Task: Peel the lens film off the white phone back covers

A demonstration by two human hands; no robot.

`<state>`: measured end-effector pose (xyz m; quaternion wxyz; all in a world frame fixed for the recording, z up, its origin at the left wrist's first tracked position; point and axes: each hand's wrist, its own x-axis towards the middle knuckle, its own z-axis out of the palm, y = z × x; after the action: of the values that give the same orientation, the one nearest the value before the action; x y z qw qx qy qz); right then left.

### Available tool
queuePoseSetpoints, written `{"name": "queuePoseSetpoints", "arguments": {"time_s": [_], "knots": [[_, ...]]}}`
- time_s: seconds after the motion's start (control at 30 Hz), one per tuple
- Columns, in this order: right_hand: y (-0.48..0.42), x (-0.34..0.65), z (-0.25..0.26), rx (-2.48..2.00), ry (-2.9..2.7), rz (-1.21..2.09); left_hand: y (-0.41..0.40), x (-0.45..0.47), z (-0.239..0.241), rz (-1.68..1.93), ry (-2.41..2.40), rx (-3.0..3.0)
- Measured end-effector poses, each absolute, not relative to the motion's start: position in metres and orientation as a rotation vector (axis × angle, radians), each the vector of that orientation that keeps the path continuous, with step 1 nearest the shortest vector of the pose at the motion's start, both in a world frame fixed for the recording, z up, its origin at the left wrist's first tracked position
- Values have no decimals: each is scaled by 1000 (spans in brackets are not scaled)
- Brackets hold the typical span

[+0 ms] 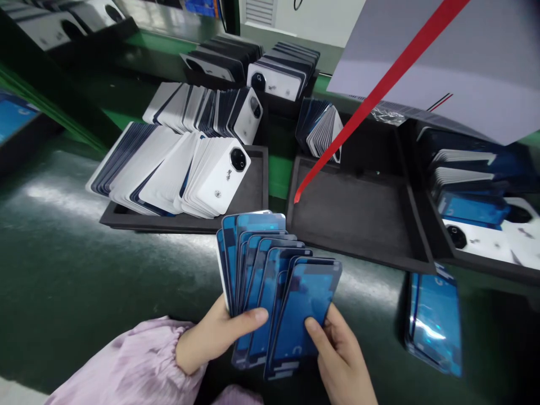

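Between my hands is a fanned stack of phone back covers (pixel 274 298), their blue film sides facing me. My left hand (pixel 225 332) grips the stack's lower left, thumb pressed on the blue film. With thumb and fingers, my right hand (pixel 337 351) pinches the front cover at its right edge; the hidden fingers lie behind it. Just beyond the stack, rows of white phone back covers (pixel 223 174) lean in a black tray. A second black tray (pixel 358 208) lies ahead of my right hand. Several blue-filmed covers (pixel 434 323) lie on the green table to the right.
A red strap (pixel 371 101) hangs diagonally over the second tray, beside a white sheet (pixel 447 62). More covers stand in a right-hand tray (pixel 468 185) and at the back (pixel 278 73). A dark green post (pixel 54 84) rises at the left.
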<state>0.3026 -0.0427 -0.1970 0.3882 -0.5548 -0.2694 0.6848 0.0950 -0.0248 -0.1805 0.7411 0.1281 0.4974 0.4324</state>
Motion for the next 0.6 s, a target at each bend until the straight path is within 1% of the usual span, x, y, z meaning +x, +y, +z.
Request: {"name": "queuePoseSetpoints", "arguments": {"time_s": [0.07,0.2,0.27,0.33,0.6], "knots": [[-40,307,-197,-1449,-607,1674,-24,93,-185,920,1077,216],[-30,334,-196,-1506,-470,1383,-21,90,-185,913,1128,152],[-27,344,-194,-1503,-424,1327,-21,90,-180,919,1160,157],[-29,345,-193,-1477,-416,1364,-21,92,-177,921,1178,177],[-48,303,-205,-1423,-520,1721,-25,97,-182,905,1096,212]]}}
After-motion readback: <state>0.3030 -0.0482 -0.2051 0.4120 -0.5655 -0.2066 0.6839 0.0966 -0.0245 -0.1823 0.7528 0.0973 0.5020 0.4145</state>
